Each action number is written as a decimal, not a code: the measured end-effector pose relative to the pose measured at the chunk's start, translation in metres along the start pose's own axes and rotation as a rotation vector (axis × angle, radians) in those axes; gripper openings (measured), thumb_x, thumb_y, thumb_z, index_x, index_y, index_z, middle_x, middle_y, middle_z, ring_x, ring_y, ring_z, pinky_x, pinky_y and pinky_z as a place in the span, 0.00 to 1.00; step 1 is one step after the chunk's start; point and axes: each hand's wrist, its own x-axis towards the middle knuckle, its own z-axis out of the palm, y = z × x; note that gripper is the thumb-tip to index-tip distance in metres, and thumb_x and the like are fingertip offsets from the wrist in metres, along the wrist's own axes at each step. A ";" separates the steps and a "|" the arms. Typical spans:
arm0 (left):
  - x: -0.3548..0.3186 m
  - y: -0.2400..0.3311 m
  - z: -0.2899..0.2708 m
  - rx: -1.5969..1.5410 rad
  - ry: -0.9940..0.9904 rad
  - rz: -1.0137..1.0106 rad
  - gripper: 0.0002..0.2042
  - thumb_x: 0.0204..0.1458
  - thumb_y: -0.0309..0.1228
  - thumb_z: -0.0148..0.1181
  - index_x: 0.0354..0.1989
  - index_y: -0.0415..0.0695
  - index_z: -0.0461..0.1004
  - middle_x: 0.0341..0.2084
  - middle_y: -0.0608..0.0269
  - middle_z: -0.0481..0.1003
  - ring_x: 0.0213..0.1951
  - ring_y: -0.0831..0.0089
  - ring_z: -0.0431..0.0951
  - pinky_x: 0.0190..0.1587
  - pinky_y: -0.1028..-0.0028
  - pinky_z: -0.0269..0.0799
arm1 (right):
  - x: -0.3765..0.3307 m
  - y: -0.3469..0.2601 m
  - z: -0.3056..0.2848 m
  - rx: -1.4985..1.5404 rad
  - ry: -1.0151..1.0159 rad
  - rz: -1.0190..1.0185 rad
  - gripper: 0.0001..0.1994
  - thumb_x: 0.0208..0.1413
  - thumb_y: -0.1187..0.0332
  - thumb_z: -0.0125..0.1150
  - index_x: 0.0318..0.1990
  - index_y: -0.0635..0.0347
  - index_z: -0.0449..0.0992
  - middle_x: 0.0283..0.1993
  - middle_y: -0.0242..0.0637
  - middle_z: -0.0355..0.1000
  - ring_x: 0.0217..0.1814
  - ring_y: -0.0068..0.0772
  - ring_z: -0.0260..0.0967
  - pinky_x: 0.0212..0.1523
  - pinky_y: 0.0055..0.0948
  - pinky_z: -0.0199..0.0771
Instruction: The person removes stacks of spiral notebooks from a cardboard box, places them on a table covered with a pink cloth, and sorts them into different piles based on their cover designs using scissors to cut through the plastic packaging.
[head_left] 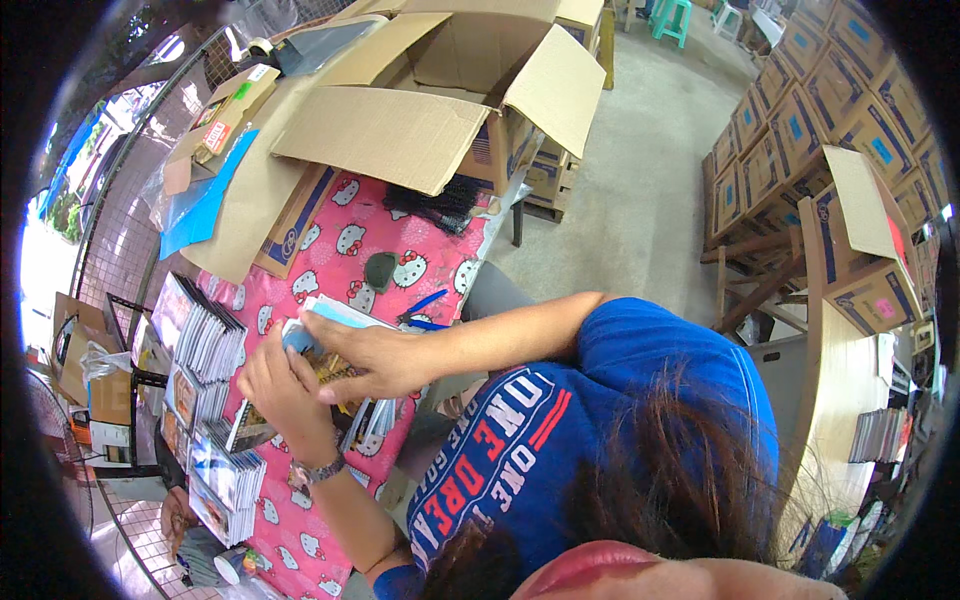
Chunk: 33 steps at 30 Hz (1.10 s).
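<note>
My left hand [285, 388], with a watch on its wrist, is closed round a small booklet [332, 366] with a blue and yellowish printed cover. My right hand [378, 356] lies across the top of that booklet, its fingers bent over the cover and partly overlapping the left hand. Whether the hands hold one booklet or several cannot be made out. Beyond the right fingers, a white and light-blue booklet [345, 312] sticks out. More booklets [370, 425] lie under and beside the right wrist. Stacks of picture-covered booklets [205, 385] stand beyond my left hand.
The table has a pink cartoon-cat cloth [345, 205]. On it are a blue-handled tool [425, 324], a dark green rounded object [380, 271] and black wrap [440, 205]. An open carton [390, 130] stands at the back. Stacked cartons [790, 150] rise at far right.
</note>
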 end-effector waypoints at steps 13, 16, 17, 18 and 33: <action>0.028 -0.017 0.000 -0.373 -0.036 -0.004 0.10 0.51 0.24 0.56 0.42 0.39 0.76 0.37 0.52 0.77 0.40 0.54 0.74 0.46 0.61 0.65 | 0.054 0.023 -0.067 -0.104 0.005 -0.256 0.11 0.54 0.78 0.59 0.45 0.63 0.77 0.42 0.42 0.77 0.43 0.30 0.75 0.45 0.30 0.75; 0.030 -0.012 -0.009 -0.389 -0.063 -0.051 0.10 0.51 0.27 0.59 0.41 0.40 0.77 0.37 0.54 0.78 0.39 0.57 0.75 0.45 0.64 0.66 | 0.059 0.019 -0.073 -0.062 -0.045 -0.296 0.10 0.53 0.79 0.59 0.44 0.62 0.78 0.42 0.39 0.74 0.44 0.31 0.73 0.45 0.29 0.75; 0.030 -0.010 -0.011 -0.396 -0.088 -0.068 0.10 0.51 0.28 0.60 0.41 0.41 0.78 0.37 0.55 0.78 0.39 0.58 0.75 0.45 0.65 0.67 | 0.061 0.017 -0.074 -0.079 -0.044 -0.328 0.10 0.53 0.79 0.59 0.43 0.62 0.78 0.42 0.38 0.73 0.44 0.31 0.72 0.45 0.29 0.74; 0.028 -0.009 -0.012 -0.396 -0.078 -0.086 0.09 0.51 0.28 0.61 0.40 0.41 0.77 0.37 0.55 0.78 0.38 0.58 0.74 0.43 0.65 0.66 | 0.061 0.016 -0.072 -0.070 -0.013 -0.317 0.10 0.54 0.78 0.59 0.44 0.61 0.79 0.42 0.37 0.71 0.45 0.29 0.70 0.44 0.28 0.74; 0.028 -0.009 -0.013 -0.398 -0.072 -0.114 0.08 0.51 0.30 0.61 0.38 0.40 0.77 0.31 0.55 0.77 0.34 0.57 0.73 0.40 0.65 0.65 | 0.071 0.021 -0.069 0.089 -0.104 -0.106 0.09 0.64 0.68 0.53 0.47 0.61 0.76 0.29 0.28 0.72 0.26 0.16 0.64 0.26 0.19 0.67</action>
